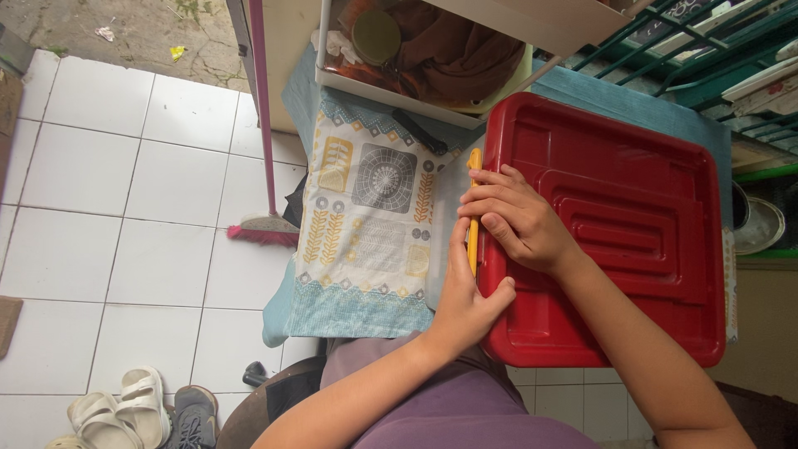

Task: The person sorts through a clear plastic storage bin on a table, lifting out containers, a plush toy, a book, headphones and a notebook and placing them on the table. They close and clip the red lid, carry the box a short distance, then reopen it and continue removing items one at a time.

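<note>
Both hands grip yellow latch on lidded red bin, contents hidden

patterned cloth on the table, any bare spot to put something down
Free: the patterned cloth between the clear bin above and the table's near edge, left of both hands. Crowded: the left hand and right hand hold a yellow tool against the red lid.

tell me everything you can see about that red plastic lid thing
The red plastic lid is a large, glossy rounded rectangle with a raised rim and stepped ridges moulded into its top. It lies flat on the table, partly over the patterned cloth. The right hand rests on its left part, fingers on a slim yellow tool along its left edge. The left hand grips its lower left corner, thumb on top.
</note>
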Demonstrator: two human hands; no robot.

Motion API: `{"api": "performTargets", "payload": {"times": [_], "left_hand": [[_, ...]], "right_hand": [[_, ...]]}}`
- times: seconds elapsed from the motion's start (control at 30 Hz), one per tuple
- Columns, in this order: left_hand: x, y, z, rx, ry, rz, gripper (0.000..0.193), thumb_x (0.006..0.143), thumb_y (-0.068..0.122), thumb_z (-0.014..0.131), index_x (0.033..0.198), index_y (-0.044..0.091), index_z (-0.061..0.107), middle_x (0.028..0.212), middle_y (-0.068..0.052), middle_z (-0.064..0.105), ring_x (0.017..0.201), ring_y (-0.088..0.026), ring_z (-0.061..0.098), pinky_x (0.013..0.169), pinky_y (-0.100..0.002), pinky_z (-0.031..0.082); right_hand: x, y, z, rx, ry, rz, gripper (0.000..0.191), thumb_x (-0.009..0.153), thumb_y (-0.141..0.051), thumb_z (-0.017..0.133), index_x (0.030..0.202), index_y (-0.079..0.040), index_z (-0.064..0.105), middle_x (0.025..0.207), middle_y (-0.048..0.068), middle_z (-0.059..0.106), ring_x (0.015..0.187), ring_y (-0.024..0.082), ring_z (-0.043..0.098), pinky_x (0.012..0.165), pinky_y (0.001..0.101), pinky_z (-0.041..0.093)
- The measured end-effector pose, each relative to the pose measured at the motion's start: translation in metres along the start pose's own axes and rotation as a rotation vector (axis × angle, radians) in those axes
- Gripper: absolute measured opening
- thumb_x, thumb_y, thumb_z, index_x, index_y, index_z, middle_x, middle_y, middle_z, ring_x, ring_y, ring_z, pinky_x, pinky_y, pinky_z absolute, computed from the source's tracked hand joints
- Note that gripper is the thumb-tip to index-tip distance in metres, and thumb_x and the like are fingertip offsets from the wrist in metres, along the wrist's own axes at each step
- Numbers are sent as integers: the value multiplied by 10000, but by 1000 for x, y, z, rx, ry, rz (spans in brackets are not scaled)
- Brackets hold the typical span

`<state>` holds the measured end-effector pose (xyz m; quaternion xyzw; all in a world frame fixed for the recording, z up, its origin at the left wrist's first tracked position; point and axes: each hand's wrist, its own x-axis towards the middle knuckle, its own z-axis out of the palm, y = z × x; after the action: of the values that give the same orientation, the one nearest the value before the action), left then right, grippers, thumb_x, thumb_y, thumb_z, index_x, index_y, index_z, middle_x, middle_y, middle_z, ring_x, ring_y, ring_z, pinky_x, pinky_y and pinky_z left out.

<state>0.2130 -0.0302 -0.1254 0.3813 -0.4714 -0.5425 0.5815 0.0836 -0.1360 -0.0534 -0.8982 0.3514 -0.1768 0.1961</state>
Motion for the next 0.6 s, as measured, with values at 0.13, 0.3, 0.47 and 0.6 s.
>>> {"api": "performTargets", "payload": {"times": [0.13,0.3,0.47,0.6], "left_hand": [[0,-5,1,22,9,5,983,882,136,706,1608,-122,96,1670,-336,234,1610,-419,237,1302,-437,236],[-1,-7,1,39,3,4,980,887,145,706,1605,-131,98,1674,-346,222,1616,-429,219,1305,-437,224],[0,-6,-2,48,-32,16,980,908,140,686,1607,-143,60,1677,-361,193,1619,-444,191,1307,-441,208],[1,-4,-3,62,-57,45,980,931,132,677,1607,-155,29,1686,-377,166,1627,-460,163,1314,-448,196]], "right_hand": [[0,0,0,11,4,-2,289,1100,-254,495,1144,-104,739,1237,68,704,1408,297,556,1234,540,319],[1,-1,1,9,9,-1,283,1101,-242,495,1141,-102,738,1229,71,701,1403,296,560,1231,530,330],[3,-2,1,3,13,-8,278,1097,-239,501,1130,-98,739,1212,71,704,1398,297,562,1236,531,332],[3,-3,-1,25,21,-18,281,1102,-228,497,1121,-85,738,1195,73,700,1387,298,564,1233,518,345]]}}
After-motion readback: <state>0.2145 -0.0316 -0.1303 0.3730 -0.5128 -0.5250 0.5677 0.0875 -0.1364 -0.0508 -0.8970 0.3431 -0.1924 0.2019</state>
